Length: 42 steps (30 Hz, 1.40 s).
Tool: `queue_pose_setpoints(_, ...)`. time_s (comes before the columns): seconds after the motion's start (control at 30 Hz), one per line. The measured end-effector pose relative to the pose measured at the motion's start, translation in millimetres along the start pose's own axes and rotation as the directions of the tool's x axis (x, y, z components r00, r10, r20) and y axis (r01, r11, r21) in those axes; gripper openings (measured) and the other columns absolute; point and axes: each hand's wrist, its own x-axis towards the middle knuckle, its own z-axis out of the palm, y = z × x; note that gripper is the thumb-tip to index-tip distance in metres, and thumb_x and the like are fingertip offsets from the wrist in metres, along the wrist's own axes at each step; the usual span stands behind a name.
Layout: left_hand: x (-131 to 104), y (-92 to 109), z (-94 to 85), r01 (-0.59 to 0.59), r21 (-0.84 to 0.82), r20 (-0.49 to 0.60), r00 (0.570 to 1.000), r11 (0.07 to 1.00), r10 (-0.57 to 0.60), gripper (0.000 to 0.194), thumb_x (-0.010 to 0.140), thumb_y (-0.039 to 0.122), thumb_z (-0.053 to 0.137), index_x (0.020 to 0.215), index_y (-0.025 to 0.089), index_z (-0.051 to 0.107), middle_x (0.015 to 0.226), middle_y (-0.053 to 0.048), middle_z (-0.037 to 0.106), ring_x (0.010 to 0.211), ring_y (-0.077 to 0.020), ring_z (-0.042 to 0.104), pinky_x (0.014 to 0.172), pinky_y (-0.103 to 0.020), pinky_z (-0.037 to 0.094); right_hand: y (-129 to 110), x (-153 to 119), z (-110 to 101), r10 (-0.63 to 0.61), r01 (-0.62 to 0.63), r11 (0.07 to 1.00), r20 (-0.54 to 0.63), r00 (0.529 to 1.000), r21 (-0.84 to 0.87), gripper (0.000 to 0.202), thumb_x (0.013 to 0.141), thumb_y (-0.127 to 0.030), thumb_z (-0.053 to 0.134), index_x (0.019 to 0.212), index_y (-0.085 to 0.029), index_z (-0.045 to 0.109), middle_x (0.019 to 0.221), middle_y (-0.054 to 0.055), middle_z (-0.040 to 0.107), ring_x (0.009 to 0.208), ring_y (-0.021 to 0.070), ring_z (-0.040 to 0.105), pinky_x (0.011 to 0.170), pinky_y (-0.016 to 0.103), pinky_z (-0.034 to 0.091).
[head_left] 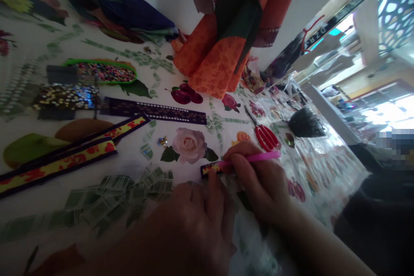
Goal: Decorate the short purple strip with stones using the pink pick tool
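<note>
My right hand (258, 181) is closed in a pinch around a thin pink pen-like stick (267, 156). The tip of the stick meets a short dark-edged fabric strip (210, 169) with a yellow and red middle and small pale dots along it. From the near side, my left hand (202, 213) holds this strip against the table, with curled fingers and a fingertip pressing on it. Left of the hands lie longer yellow-red strips (77, 157) with dark edges. Beyond them, a dark purple strip (155, 111) carries two rows of shiny beads.
Red-handled scissors (268, 137) lie beyond my right hand. A green tray (133, 74) of coloured beads and a packet of gold sequins (66, 98) lie at the left. An orange and green fabric garment (216, 58) stands at the back. A printed tablecloth (194, 112) covers the table.
</note>
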Motion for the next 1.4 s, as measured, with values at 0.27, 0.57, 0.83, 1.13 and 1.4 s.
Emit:
queue_pose_setpoints(0.27, 1, -4, -0.2, -0.019, -0.014, 0.002, 1.000, 1.000, 0.019, 0.040, 0.104, 0.019, 0.036, 0.111, 0.004, 0.072, 0.099, -0.019, 0.079, 0.059, -0.0254, 0.063, 0.052, -0.039, 0.042, 0, 0, 0, 0.004, -0.004, 1.000, 0.012, 1.000, 0.009, 0.013, 0.110, -0.024, 0.053, 0.104, -0.021, 0.064, 0.098, 0.001, 0.068, 0.089, 0.0145, 0.065, 0.081, 0.029, 0.050)
queue_pose_setpoints(0.57, -3, -2, 1.1, -0.019, -0.036, -0.032, 0.999, 0.999, 0.017, 0.040, 0.105, 0.017, 0.033, 0.113, 0.002, 0.069, 0.101, -0.019, 0.078, 0.062, -0.0249, 0.065, 0.054, -0.040, 0.045, -7, 0, -3, -0.055, 0.056, 0.998, -0.039, 0.998, 0.015, 0.010, 0.109, -0.020, 0.055, 0.105, -0.021, 0.064, 0.094, -0.002, 0.066, 0.084, 0.0107, 0.062, 0.078, 0.024, 0.050)
queue_pose_setpoints(0.83, -3, -4, 9.5, -0.055, -0.035, -0.084, 0.995, 0.998, 0.052, 0.033, 0.103, 0.019, 0.035, 0.112, 0.001, 0.061, 0.094, -0.019, 0.078, 0.048, -0.0249, 0.058, 0.045, -0.042, 0.039, -8, 4, -7, -0.122, 0.125, 0.991, -0.068, 0.990, 0.046, 0.011, 0.108, -0.017, 0.054, 0.102, -0.019, 0.062, 0.091, -0.002, 0.064, 0.081, 0.0103, 0.061, 0.075, 0.024, 0.050)
queue_pose_setpoints(1.13, -4, -6, 9.6, -0.045, -0.003, -0.055, 0.997, 0.999, 0.045, 0.035, 0.104, 0.022, 0.034, 0.118, 0.004, 0.060, 0.099, -0.017, 0.079, 0.057, -0.0272, 0.061, 0.054, -0.045, 0.041, -4, 12, -5, -0.087, 0.086, 0.986, 0.005, 0.996, 0.142, 0.020, 0.110, -0.020, 0.052, 0.092, -0.017, 0.061, 0.091, -0.001, 0.062, 0.080, 0.0098, 0.059, 0.074, 0.024, 0.048)
queue_pose_setpoints(1.4, -6, -7, 4.6, -0.102, 0.058, -0.082, 0.991, 0.993, 0.107, 0.032, 0.104, 0.024, 0.040, 0.115, 0.005, 0.063, 0.100, -0.019, 0.079, 0.057, -0.0256, 0.063, 0.055, -0.043, 0.041, -4, 13, -6, -0.058, 0.063, 0.987, -0.033, 0.998, 0.151, 0.020, 0.110, -0.024, 0.051, 0.094, -0.020, 0.062, 0.092, 0.001, 0.064, 0.079, 0.0123, 0.060, 0.072, 0.027, 0.049)
